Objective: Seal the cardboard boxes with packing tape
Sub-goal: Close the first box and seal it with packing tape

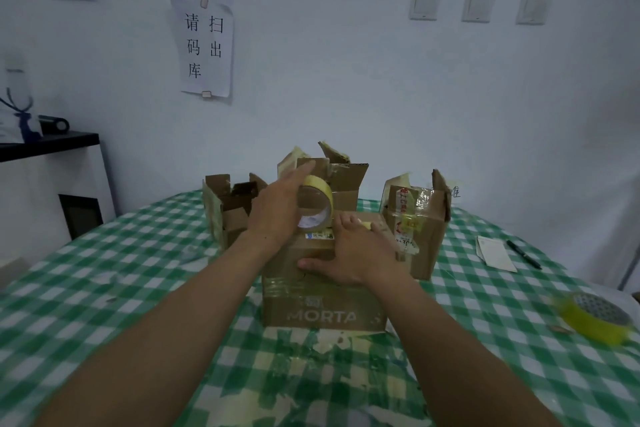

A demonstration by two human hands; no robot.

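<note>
A: Grips the packing tape roll (316, 199) in the left hand (277, 210), fingers wrapped over its rim, lifted just above the far part of the MORTA box (322, 312).

B: Presses down with the right hand (358, 253). Palm flat on the closed lid, thumb splayed to the near left, fingertips just beside the roll's lower edge.

A: Seems to pin the tape's free end there. Too blurred to be sure.

B: Sits mid-desk (104, 288), dead ahead, between both forearms. Puts the roll up-left of the right hand, open core facing back toward the camera.

A: So probably calls for a pull to the left, away from the pinning hand, with the left hand nearer and already loaded.

B: Leaves three open boxes behind: left box (227, 208), middle box (346, 180), right box (420, 232), flaps up.

A: Keeps a spare tape roll (595, 321) at the desk's right edge, well apart, past a pen (523, 254) and a paper slip (495, 253).

B: Risks a crooked strip without steady pressure on that lid.
</note>
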